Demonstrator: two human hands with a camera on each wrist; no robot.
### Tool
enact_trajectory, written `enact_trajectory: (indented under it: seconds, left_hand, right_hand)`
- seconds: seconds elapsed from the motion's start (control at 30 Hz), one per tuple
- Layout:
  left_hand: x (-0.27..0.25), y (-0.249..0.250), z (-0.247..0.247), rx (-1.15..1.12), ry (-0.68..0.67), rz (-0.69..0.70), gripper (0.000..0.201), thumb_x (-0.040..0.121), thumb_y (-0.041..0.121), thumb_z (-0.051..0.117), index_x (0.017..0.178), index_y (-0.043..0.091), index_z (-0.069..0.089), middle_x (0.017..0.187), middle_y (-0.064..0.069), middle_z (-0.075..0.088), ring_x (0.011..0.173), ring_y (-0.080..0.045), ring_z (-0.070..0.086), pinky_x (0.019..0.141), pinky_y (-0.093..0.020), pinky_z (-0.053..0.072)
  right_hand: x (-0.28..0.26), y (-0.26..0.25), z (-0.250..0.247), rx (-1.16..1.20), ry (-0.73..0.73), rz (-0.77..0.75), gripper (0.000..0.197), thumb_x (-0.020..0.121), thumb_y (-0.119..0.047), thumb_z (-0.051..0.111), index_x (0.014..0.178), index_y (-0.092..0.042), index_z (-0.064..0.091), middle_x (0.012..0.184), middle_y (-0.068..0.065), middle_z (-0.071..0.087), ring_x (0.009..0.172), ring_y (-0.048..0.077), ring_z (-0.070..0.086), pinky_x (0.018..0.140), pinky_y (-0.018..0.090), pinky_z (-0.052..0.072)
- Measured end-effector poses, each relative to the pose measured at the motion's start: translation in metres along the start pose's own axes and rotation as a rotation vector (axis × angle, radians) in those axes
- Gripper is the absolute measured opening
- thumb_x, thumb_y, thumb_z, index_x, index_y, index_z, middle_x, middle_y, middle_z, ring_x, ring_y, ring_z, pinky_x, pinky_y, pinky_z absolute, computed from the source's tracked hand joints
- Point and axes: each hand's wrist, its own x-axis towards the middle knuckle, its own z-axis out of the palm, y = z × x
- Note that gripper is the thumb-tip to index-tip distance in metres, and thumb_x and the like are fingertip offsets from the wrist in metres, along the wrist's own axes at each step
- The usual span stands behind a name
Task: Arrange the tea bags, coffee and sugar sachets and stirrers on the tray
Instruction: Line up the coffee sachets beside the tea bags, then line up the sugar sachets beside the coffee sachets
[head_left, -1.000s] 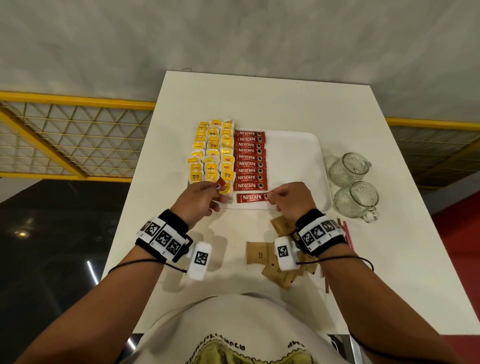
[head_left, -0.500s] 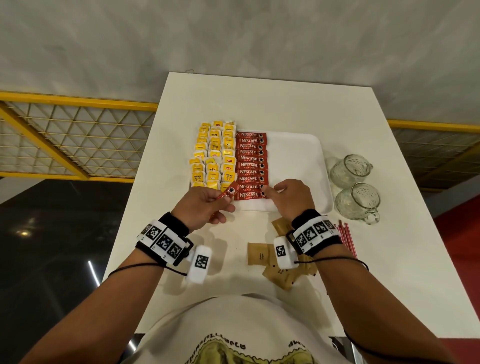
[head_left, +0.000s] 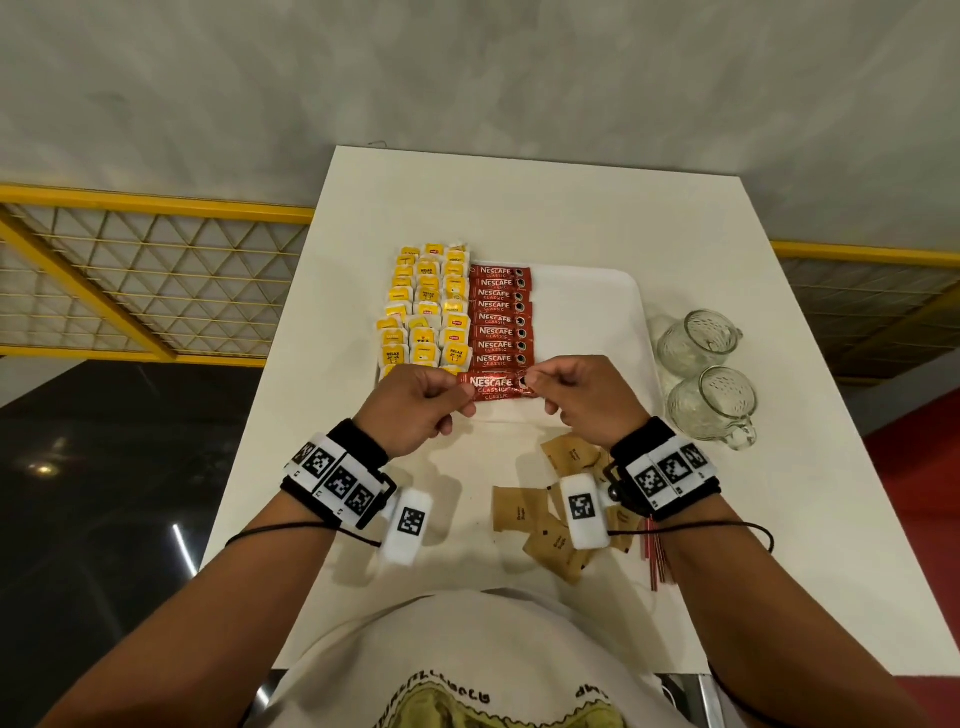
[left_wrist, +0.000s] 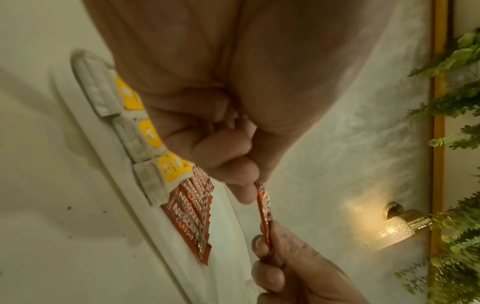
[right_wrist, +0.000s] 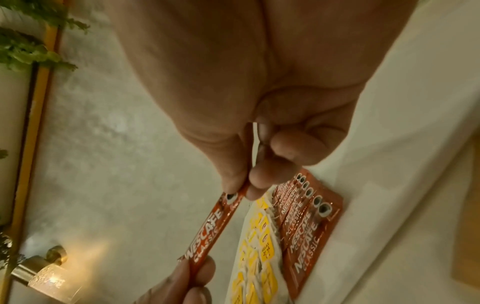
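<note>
Both hands hold one red coffee sachet (head_left: 493, 385) by its ends, just above the near end of the tray (head_left: 587, 312). My left hand (head_left: 461, 388) pinches its left end (left_wrist: 263, 207). My right hand (head_left: 531, 382) pinches its right end (right_wrist: 207, 228). A column of red coffee sachets (head_left: 500, 317) lies on the tray, with rows of yellow tea bags (head_left: 423, 317) to its left. Brown sugar sachets (head_left: 524, 512) lie loose on the table near my right wrist. Red stirrers (head_left: 655, 558) lie beside them, partly hidden by my right arm.
Two glass mugs (head_left: 696, 343) (head_left: 714, 408) stand on the table right of the tray. The tray's right half is bare. The white table (head_left: 519, 208) ends at a grey wall behind and a yellow railing (head_left: 156, 200) at the left.
My right hand slid a lying coffee sachet up against the column, then took the free end of the sachet in my left hand. Both hands now hold it above the column's near end.
</note>
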Motion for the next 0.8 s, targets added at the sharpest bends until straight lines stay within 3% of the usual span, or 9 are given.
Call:
enact_trajectory:
  seconds: [0.1,0.23,0.4,0.5,0.63,0.8]
  left_hand:
    - [0.002,-0.001,0.000,0.003,0.015,0.000,0.022,0.098,0.019,0.063,0.085,0.004,0.074,0.077,-0.002,0.075,0.051,-0.016,0.056,0.046,-0.020,0.041]
    - [0.002,-0.006,0.002,0.151,0.008,0.004,0.024,0.097,0.024,0.065,0.084,0.008,0.076,0.079,-0.003,0.076,0.052,-0.017,0.058,0.051,-0.018,0.044]
    - [0.001,-0.011,0.000,0.262,0.066,0.002,0.020,0.095,0.025,0.066,0.077,0.021,0.074,0.066,0.005,0.071,0.044,-0.007,0.054,0.049,-0.019,0.046]
    - [-0.001,-0.011,-0.003,0.275,0.063,0.002,0.022,0.095,0.024,0.066,0.075,0.021,0.073,0.066,0.006,0.070,0.044,-0.007,0.052,0.050,-0.021,0.045]
    - [-0.002,-0.013,-0.004,0.267,0.062,-0.008,0.023,0.095,0.025,0.065,0.074,0.021,0.073,0.064,0.006,0.069,0.044,-0.007,0.050,0.049,-0.021,0.044]
    - [-0.003,-0.015,-0.003,0.277,0.043,-0.010,0.025,0.095,0.023,0.065,0.080,0.006,0.075,0.063,0.014,0.068,0.044,-0.007,0.049,0.049,-0.019,0.044]
  right_hand:
    - [-0.003,0.003,0.000,-0.003,-0.013,0.013,0.015,0.095,-0.015,0.068,0.105,-0.006,0.075,0.069,-0.002,0.069,0.052,0.004,0.055,0.048,0.011,0.040]
    - [0.004,0.010,-0.002,-0.042,0.078,0.023,0.009,0.091,-0.015,0.073,0.096,-0.008,0.075,0.081,0.007,0.075,0.053,0.004,0.059,0.054,0.019,0.048]
    - [0.013,0.031,0.004,-0.298,0.041,0.123,0.006,0.086,-0.019,0.078,0.082,-0.022,0.074,0.078,-0.009,0.075,0.074,0.003,0.070,0.074,0.022,0.052]
    - [0.016,0.035,0.011,-0.378,0.038,0.139,0.010,0.084,-0.024,0.079,0.077,-0.025,0.072,0.077,-0.011,0.074,0.076,0.006,0.070,0.079,0.029,0.058]
    - [0.018,0.035,0.015,-0.484,0.048,0.142,0.016,0.084,-0.034,0.079,0.077,-0.022,0.071,0.080,-0.012,0.071,0.078,0.009,0.067,0.079,0.033,0.058]
    - [0.013,0.023,0.013,-0.521,0.046,0.163,0.026,0.084,-0.042,0.077,0.075,-0.021,0.065,0.080,-0.009,0.066,0.079,0.011,0.062,0.068,0.027,0.047]
